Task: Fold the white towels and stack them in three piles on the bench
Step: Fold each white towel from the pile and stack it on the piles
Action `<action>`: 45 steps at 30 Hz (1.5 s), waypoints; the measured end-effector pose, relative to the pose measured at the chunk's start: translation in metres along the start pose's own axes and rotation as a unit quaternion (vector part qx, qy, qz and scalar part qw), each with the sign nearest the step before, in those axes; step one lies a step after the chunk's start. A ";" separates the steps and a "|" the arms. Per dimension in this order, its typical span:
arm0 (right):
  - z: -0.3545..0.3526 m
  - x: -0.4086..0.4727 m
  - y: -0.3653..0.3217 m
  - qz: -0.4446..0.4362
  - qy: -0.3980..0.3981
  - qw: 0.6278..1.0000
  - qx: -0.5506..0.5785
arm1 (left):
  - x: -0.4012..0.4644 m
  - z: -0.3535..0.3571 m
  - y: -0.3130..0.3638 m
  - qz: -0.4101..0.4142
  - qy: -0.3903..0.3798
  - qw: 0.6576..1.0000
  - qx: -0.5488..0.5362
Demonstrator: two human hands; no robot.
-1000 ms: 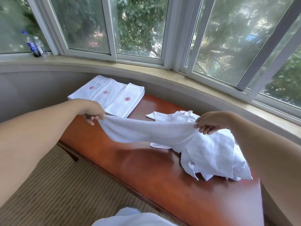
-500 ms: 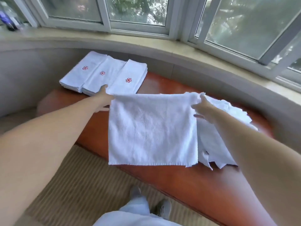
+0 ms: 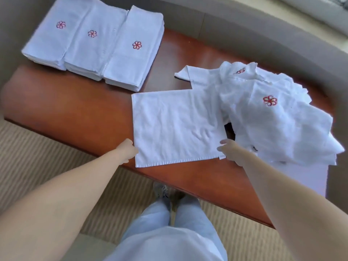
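My left hand (image 3: 128,149) and right hand (image 3: 230,151) pinch the spread towel's (image 3: 177,125) near corners on the bench (image 3: 75,110); next, fold it over.

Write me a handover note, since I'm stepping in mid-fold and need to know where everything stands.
Left hand: at the spread towel's near left corner; grip unclear.
Right hand: at its near right corner; fingers hidden, grip unclear.
The spread towel lies flat on the bench, unfolded.
Done: three folded piles side by side at the far left end.
Left: fold and stack this towel, then the loose heap on the right.
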State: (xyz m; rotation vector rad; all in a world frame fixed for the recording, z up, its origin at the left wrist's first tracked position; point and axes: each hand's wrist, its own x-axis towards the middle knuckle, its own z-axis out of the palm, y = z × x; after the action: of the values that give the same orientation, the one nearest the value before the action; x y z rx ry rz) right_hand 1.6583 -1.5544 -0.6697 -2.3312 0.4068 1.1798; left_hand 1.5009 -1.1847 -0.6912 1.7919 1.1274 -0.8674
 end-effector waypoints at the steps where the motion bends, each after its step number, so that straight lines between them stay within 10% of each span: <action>1: 0.003 0.004 0.005 0.014 0.003 1.000 0.011 | 0.004 0.005 -0.004 -0.022 0.003 1.000 -0.009; 16: 0.014 0.053 0.048 0.067 0.108 0.988 0.091 | 0.027 0.041 -0.024 -0.133 0.011 0.989 -0.061; 23: -0.024 0.039 0.002 0.142 -0.054 0.984 0.094 | -0.003 0.009 0.015 -0.149 -0.040 0.969 -0.192; 26: -0.065 0.031 -0.061 0.023 -0.038 0.962 0.270 | -0.013 -0.032 0.064 -0.054 -0.029 0.919 -0.389; 32: -0.147 0.002 -0.161 -0.198 -0.073 0.785 0.582 | -0.037 -0.096 0.134 0.112 -0.001 0.756 -0.644; 40: -0.067 0.032 -0.010 -0.051 0.039 0.946 0.318 | -0.017 -0.003 0.022 -0.011 0.046 0.934 -0.355; 45: -0.020 0.068 0.075 -0.023 0.051 0.992 0.110 | 0.013 0.047 -0.039 -0.040 0.084 0.977 -0.192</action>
State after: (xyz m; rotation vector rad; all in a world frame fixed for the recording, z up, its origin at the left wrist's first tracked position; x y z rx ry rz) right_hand 1.6760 -1.6305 -0.7362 -2.2024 0.4908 0.9454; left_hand 1.4639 -1.2127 -0.7333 1.5257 1.3783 -0.5052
